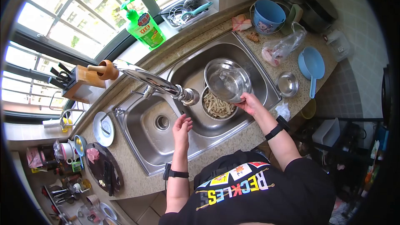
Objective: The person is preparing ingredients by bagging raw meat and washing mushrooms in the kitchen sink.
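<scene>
My right hand [248,103] grips the near rim of a shiny metal bowl [225,75], which is tilted above the right sink basin [187,68]. Inside that bowl there seems to be a little clear water. Partly beneath it sits a second metal bowl holding pale, finger-length strips [217,107] of food; the raised bowl hides part of it. My left hand [182,128] is empty, its fingers loosely bent and apart, over the near edge between the two basins. Just beyond it is the head of the chrome faucet [187,96].
Left of the sink are a white plate [103,129] and a dark cutting board [116,171] with meat and a knife. On the right counter stand a blue bucket [268,16], a plastic bag [283,48], a small metal bowl [287,84] and a blue ladle [311,63]. Green soap bottle [143,29] on the sill.
</scene>
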Action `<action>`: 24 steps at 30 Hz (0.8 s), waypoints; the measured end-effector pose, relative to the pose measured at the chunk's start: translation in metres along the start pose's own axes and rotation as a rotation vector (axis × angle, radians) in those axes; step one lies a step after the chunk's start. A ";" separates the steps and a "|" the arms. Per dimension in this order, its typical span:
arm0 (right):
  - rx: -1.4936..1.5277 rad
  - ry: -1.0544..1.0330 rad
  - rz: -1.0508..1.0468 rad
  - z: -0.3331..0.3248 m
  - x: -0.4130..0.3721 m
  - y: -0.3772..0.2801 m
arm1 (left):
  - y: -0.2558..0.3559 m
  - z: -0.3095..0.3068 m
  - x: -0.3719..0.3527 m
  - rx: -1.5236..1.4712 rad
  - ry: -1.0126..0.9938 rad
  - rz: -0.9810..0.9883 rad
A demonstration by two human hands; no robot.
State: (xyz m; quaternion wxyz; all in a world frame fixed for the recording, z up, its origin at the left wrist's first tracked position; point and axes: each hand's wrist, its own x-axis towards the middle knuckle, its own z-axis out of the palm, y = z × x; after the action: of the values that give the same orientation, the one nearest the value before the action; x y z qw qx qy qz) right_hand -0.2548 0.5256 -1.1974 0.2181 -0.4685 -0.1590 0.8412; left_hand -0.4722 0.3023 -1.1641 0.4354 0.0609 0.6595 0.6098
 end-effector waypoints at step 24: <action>-1.405 0.005 -0.508 0.089 -0.044 0.033 | -0.052 -0.067 -0.060 -0.024 0.076 -0.044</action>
State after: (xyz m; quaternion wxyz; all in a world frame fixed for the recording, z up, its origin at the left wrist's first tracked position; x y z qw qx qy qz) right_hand -0.3183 0.4689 -1.1359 0.0552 -0.4482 -0.7620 0.4641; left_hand -0.4557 0.2021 -1.1865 0.4239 0.0178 0.6695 0.6097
